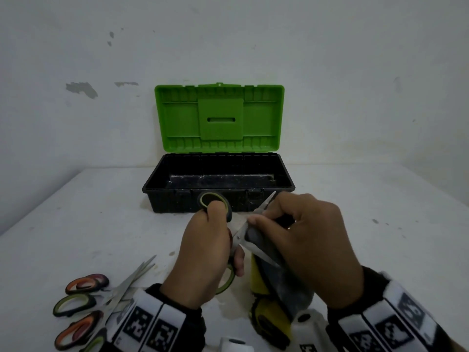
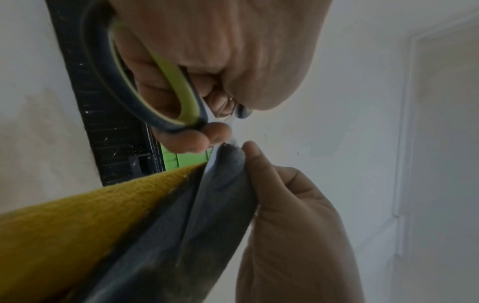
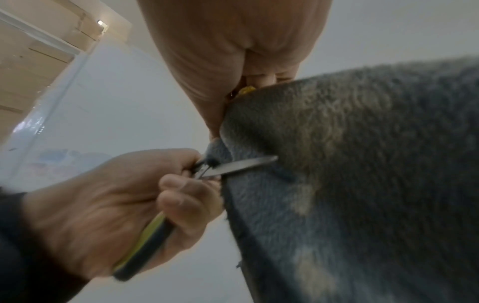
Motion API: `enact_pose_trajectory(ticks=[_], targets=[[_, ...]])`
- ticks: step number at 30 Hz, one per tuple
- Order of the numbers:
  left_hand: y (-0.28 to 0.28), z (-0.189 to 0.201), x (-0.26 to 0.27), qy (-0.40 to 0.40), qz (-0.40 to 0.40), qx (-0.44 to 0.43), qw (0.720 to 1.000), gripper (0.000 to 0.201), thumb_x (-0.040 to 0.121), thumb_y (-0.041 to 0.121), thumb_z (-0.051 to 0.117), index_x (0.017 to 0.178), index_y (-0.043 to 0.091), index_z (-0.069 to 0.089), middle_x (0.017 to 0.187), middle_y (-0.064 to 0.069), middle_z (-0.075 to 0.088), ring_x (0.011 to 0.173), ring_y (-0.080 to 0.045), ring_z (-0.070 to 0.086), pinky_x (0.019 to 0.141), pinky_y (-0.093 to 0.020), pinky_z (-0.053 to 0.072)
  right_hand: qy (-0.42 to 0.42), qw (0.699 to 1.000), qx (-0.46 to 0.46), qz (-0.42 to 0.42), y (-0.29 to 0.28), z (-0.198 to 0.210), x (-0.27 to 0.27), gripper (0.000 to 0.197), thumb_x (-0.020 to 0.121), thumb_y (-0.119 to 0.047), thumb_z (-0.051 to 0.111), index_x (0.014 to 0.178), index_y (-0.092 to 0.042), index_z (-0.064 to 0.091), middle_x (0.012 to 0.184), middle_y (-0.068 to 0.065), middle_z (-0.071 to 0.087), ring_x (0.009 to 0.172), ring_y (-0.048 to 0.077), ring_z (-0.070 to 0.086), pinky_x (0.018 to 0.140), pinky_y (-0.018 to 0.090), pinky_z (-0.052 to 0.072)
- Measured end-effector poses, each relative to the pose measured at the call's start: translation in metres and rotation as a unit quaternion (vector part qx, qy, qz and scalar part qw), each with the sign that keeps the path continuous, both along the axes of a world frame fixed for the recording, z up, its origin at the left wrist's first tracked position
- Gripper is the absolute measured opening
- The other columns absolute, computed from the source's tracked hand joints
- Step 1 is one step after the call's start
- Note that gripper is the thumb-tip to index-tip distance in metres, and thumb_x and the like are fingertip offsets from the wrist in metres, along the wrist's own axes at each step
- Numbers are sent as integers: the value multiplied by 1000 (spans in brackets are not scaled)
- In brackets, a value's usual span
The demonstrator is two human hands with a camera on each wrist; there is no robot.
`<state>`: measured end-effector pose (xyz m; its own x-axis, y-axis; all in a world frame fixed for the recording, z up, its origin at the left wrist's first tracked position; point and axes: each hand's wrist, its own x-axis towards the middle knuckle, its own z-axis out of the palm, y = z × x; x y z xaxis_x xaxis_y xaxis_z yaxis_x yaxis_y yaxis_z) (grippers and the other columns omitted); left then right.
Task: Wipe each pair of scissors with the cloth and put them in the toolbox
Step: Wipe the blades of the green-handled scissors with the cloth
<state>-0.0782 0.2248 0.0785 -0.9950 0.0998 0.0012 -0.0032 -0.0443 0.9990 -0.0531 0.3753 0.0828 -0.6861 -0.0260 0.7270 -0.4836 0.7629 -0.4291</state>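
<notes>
My left hand (image 1: 208, 252) grips the black-and-green handles of a pair of scissors (image 1: 239, 236), held with the blades spread apart in front of the toolbox. My right hand (image 1: 299, 240) pinches a grey-and-yellow cloth (image 1: 284, 280) around the upper blade, whose tip pokes out past the fingers. In the left wrist view my fingers curl through the green-lined handle (image 2: 178, 90), and the cloth (image 2: 217, 196) wraps the blade. The right wrist view shows the lower blade (image 3: 241, 166) bare against the grey cloth (image 3: 362, 164). The toolbox (image 1: 218, 196) stands with its green lid (image 1: 219, 118) up and its black tub bare inside.
Several more scissors (image 1: 83, 303) with orange and green handles lie in a heap at the near left of the white table (image 1: 380, 212). A white wall rises right behind the toolbox. A white object (image 1: 236, 344) sits at the near edge between my wrists.
</notes>
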Motion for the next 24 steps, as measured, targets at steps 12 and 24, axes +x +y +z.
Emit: enact_pose_trajectory(ticks=[12, 24], targets=[[-5, -2, -6, -104, -47, 74, 991, 19, 91, 31, 36, 84, 13, 39, 73, -13, 26, 47, -24, 40, 44, -32, 41, -91, 988, -118, 42, 0, -9, 0, 9, 80, -30, 79, 82, -23, 73, 74, -14, 69, 77, 4, 66, 64, 9, 50], [-15, -3, -1, -180, -167, 200, 949, 24, 80, 33, 38, 79, 10, 44, 71, -15, 45, 55, -25, 43, 52, -34, 40, -172, 977, -121, 42, -4, -8, 6, 14, 84, -26, 75, 84, -30, 62, 79, -14, 66, 80, 1, 63, 64, 7, 47]])
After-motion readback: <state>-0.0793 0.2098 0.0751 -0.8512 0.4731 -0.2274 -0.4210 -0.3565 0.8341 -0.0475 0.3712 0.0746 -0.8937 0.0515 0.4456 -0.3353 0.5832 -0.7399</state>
